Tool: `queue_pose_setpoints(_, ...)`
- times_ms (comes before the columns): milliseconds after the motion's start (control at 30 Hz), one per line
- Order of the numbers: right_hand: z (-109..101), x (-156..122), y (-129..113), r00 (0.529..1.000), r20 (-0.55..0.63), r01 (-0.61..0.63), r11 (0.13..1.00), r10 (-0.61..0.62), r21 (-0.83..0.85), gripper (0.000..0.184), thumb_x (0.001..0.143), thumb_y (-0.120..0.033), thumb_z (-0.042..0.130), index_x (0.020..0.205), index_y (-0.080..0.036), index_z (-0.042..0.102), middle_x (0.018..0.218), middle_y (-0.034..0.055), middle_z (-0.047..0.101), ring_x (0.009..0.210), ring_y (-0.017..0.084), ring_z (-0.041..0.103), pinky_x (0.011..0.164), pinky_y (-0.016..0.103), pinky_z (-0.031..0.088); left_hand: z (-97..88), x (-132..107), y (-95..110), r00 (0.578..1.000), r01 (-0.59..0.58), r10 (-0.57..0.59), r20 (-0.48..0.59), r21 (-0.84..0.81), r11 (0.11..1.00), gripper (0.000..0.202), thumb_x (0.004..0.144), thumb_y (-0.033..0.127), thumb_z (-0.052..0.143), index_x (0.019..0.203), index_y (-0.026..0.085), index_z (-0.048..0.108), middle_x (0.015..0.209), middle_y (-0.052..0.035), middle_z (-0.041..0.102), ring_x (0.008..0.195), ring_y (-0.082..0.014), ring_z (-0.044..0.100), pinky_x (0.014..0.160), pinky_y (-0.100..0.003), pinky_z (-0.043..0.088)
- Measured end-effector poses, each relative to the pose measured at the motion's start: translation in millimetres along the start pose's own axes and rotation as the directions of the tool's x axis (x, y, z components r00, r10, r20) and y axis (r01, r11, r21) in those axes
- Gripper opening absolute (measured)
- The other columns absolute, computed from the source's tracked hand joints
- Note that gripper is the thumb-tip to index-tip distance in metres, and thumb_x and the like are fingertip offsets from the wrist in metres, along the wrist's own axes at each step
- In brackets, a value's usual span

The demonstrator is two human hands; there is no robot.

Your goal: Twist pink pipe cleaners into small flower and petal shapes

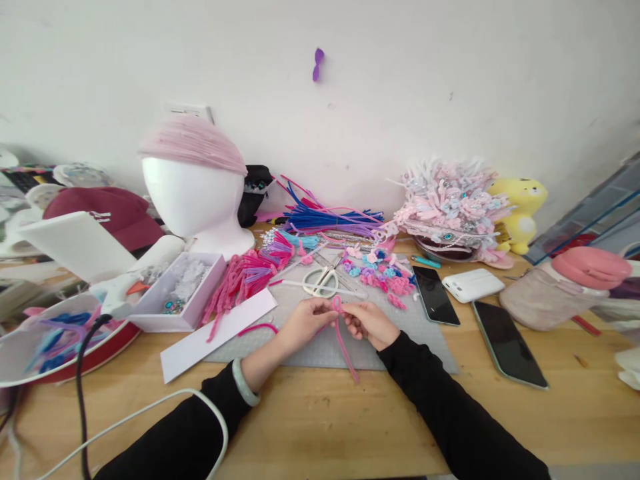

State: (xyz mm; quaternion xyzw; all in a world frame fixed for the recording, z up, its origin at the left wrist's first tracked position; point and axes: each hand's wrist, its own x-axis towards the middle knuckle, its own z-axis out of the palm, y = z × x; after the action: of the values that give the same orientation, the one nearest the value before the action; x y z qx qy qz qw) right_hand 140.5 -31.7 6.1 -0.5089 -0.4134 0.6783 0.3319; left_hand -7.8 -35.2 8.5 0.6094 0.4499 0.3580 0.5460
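A pink pipe cleaner (344, 347) is bent into a small loop at its top, and its tail hangs down over the front part of the grey cutting mat (300, 350). My left hand (309, 321) pinches it from the left, just under the loop. From the other side my right hand (369, 323) grips it too, fingers curled. Beyond my hands lie scissors (320, 283) with cream handles. Small shaped pipe-cleaner pieces (383, 273) in pink, purple and blue are spread on the mat's right half.
Pipe-cleaner bundles (250, 273) and a white strip (220, 333) lie left of my hands. Further left are an open lilac box (210, 293), a glue gun (120, 293) with its cord, and a white foam head (190, 200). Phones (507, 343) and a pink-lidded jar (530, 300) stand right.
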Motion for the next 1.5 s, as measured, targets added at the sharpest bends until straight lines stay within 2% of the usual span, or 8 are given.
queue_pose_setpoints(233, -3, 3, 4, 0.974, -0.026, 0.215, 0.952, -0.225, -0.217, 0.022, 0.066, -0.033, 0.054, 0.054, -0.016, 0.047, 0.037, -0.0067, 0.043, 0.031, 0.005, 0.036, 0.033, 0.017, 0.027, -1.0, -1, 2, 0.997, 0.053, -0.057, 0.050, 0.065, 0.996, 0.027, 0.071, 0.032, 0.051, 0.050, 0.014, 0.049, 0.045, 0.0062, 0.039, 0.044, -0.0064, 0.030, 0.046, -0.020, 0.023)
queue_pose_setpoints(500, 2, -1, 9, 0.812, -0.014, 0.552, 0.775, -0.583, -0.307, 0.016, 0.075, -0.031, 0.048, 0.068, -0.017, 0.052, 0.049, -0.0046, 0.045, 0.044, 0.008, 0.042, 0.045, 0.021, 0.035, 4.9, -3, -3, 0.980, 0.163, -0.079, 0.184, -0.504, 0.848, 0.014, 0.069, 0.025, 0.056, 0.068, 0.011, 0.059, 0.062, -0.0002, 0.052, 0.057, -0.0080, 0.044, 0.058, -0.020, 0.034)
queue_pose_setpoints(600, 5, 5, 13, 0.812, -0.055, 0.560, 0.802, -0.581, -0.209, 0.018, 0.075, -0.034, 0.048, 0.069, -0.017, 0.051, 0.048, -0.0049, 0.045, 0.043, 0.008, 0.042, 0.045, 0.021, 0.036, 8.0, -2, -4, 0.991, 0.099, -0.037, 0.129, -0.522, 0.847, 0.015, 0.071, 0.027, 0.054, 0.069, 0.012, 0.059, 0.066, -0.0019, 0.056, 0.064, -0.0106, 0.049, 0.065, -0.022, 0.036)
queue_pose_setpoints(767, 4, 12, 15, 0.893, -0.054, 0.446, 0.895, -0.447, -0.020, 0.023, 0.072, -0.039, 0.051, 0.065, -0.016, 0.053, 0.046, -0.0047, 0.047, 0.040, 0.007, 0.042, 0.041, 0.020, 0.035, 8.6, -1, -2, 0.999, -0.021, 0.011, -0.037, -0.289, 0.957, 0.017, 0.071, 0.030, 0.054, 0.066, 0.014, 0.058, 0.063, 0.0005, 0.057, 0.060, -0.0103, 0.049, 0.062, -0.020, 0.036)
queue_pose_setpoints(900, 2, 10, 12, 0.922, -0.035, 0.385, 0.923, -0.385, -0.015, 0.018, 0.065, -0.033, 0.060, 0.069, -0.015, 0.057, 0.045, -0.0055, 0.048, 0.040, 0.006, 0.042, 0.041, 0.019, 0.034, 8.0, -1, -2, 0.997, -0.066, 0.059, -0.046, -0.151, 0.986, 0.017, 0.071, 0.030, 0.053, 0.067, 0.015, 0.060, 0.066, 0.0007, 0.059, 0.064, -0.0112, 0.050, 0.065, -0.020, 0.037)
queue_pose_setpoints(1167, 3, 10, 13, 0.942, -0.060, 0.336, 0.933, -0.331, 0.130, 0.019, 0.063, -0.032, 0.061, 0.064, -0.014, 0.056, 0.047, -0.0047, 0.048, 0.041, 0.006, 0.042, 0.041, 0.019, 0.033, 6.6, 0, -5, 1.000, 0.016, -0.022, -0.015, -0.288, 0.957, 0.014, 0.066, 0.027, 0.059, 0.071, 0.014, 0.060, 0.066, 0.0000, 0.059, 0.062, -0.0105, 0.051, 0.062, -0.021, 0.038)
queue_pose_setpoints(1300, 1, 8, 12, 0.919, -0.095, 0.382, 0.924, -0.383, -0.031, 0.018, 0.068, -0.033, 0.054, 0.070, -0.016, 0.054, 0.058, -0.0019, 0.052, 0.045, 0.008, 0.046, 0.042, 0.021, 0.036, 4.1, 1, -6, 0.996, 0.021, -0.059, -0.068, -0.455, 0.890, 0.015, 0.067, 0.029, 0.058, 0.068, 0.015, 0.057, 0.057, 0.0040, 0.049, 0.046, -0.0051, 0.039, 0.045, -0.017, 0.028)
queue_pose_setpoints(1500, -2, 2, 8, 0.812, -0.065, 0.527, 0.778, -0.579, -0.343, 0.020, 0.064, -0.019, 0.055, 0.085, -0.018, 0.055, 0.070, -0.0006, 0.054, 0.057, 0.010, 0.049, 0.054, 0.023, 0.039, 1.9, 2, -8, 0.997, 0.046, -0.072, -0.032, -0.513, 0.857, 0.015, 0.066, 0.029, 0.059, 0.066, 0.015, 0.054, 0.057, 0.0041, 0.046, 0.046, -0.0054, 0.037, 0.043, -0.018, 0.025)
